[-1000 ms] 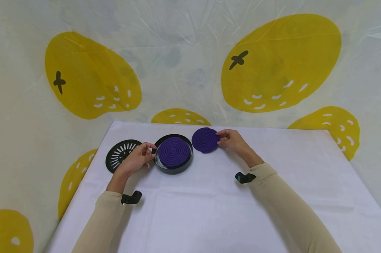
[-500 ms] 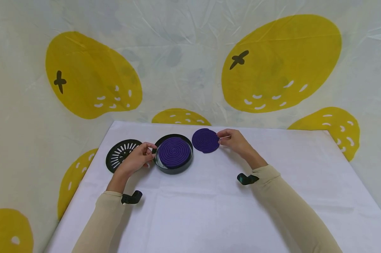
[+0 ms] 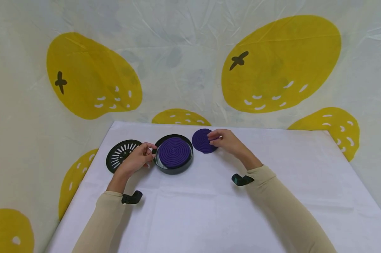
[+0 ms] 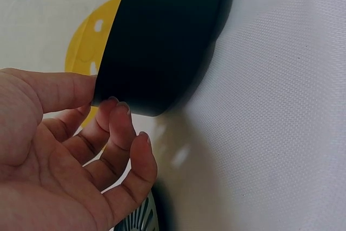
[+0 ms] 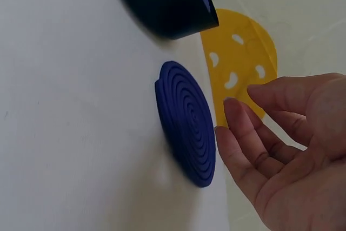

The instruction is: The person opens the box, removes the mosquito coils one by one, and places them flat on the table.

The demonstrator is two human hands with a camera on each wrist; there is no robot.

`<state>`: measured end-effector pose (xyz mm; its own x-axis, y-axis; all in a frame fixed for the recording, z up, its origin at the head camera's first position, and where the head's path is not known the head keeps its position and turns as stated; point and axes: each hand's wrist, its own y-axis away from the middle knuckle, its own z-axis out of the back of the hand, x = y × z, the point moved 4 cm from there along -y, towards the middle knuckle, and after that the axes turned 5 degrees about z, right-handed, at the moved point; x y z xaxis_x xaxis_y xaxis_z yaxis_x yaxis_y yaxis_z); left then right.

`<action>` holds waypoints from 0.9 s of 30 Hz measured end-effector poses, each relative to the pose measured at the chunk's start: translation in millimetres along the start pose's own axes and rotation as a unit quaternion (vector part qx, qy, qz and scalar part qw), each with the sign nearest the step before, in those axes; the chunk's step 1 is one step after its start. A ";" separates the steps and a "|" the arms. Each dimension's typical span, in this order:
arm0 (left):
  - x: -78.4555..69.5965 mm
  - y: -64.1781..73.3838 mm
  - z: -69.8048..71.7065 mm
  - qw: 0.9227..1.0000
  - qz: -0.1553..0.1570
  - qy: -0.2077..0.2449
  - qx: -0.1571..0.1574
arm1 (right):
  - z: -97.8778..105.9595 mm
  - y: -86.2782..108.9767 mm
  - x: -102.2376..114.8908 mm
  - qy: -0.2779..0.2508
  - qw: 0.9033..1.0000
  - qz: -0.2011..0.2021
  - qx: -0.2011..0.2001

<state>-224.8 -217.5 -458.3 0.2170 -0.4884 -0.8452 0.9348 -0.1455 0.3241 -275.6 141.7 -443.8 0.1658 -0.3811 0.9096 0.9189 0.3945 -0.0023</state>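
In the head view, my left hand (image 3: 134,161) pinches the left rim of a round black tin (image 3: 174,171). Thumb and fingertips meet at that edge in the left wrist view, with the other fingers loosely bent below. A purple mosquito coil (image 3: 173,151) lies in the tin, its spiral face up and slightly off-centre. To the right of the tin, a second purple coil (image 3: 201,141) lies flat on the table. My right hand (image 3: 227,141) hovers at that coil's right side. The right wrist view shows its fingers (image 5: 243,128) loosely bent and apart from the coil, holding nothing.
Left of the tin, a black slotted lid (image 3: 117,154) lies partly hidden behind my left hand. A white cloth (image 3: 196,218) covers the table. Behind it hangs a pale curtain (image 3: 184,70) printed with large yellow fruit shapes.
My right hand pinched the loose coil's right edge, drew slightly off, and has now moved left over that edge. The left hand, tin and lid stay put.
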 end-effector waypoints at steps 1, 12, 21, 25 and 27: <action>-0.6 0.3 0.0 1.000 0.003 0.001 -0.002 | -1.8 -0.8 2.0 -0.001 1.000 0.003 0.003; 0.4 -0.8 0.0 1.000 0.005 -0.002 -0.002 | -22.9 -5.6 24.0 -0.020 0.999 0.020 0.029; -0.6 0.9 0.3 1.000 -0.001 -0.001 0.000 | -37.9 -11.0 33.2 -0.015 0.999 0.037 0.037; -1.1 0.8 -0.4 1.000 0.000 0.003 0.001 | -42.7 -13.0 38.1 -0.017 0.998 0.045 0.042; -1.1 0.9 -0.3 1.000 0.001 0.001 0.000 | -44.1 -14.1 40.0 -0.013 0.998 0.047 0.045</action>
<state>-224.1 -216.8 -457.3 0.2197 -0.4872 -0.8452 0.9340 -0.1451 0.3264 -266.1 84.0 -425.8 0.2402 -0.3177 0.9172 0.8636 0.5014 -0.0525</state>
